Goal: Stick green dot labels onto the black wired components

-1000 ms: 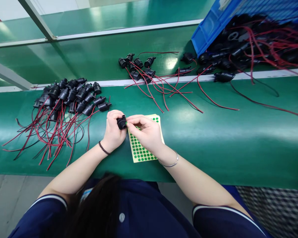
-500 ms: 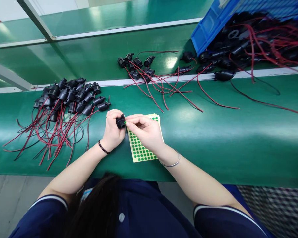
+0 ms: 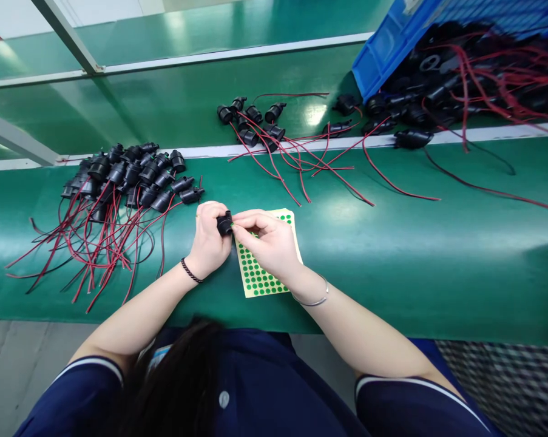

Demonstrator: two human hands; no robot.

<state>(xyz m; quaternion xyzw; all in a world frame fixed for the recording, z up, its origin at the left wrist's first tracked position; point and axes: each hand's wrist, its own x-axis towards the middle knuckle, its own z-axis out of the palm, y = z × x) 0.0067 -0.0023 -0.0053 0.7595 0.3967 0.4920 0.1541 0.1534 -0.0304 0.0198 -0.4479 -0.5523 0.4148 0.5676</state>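
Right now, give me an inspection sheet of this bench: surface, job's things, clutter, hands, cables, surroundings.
Surface: green belt, glossy.
Job's things: black part held over the sticker sheet of green dots.
Clutter: nothing seen.
Hands: left hand grips the part; right hand pinches at its end.
Cables: red and black leads trail from the left pile and the middle group.
Surroundings: blue bin, tipped, spilling wired parts.

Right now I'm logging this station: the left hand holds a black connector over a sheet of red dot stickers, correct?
Not quite: the head view shows the sticker sheet has green dots, not red. The left hand does hold the black connector beside it.
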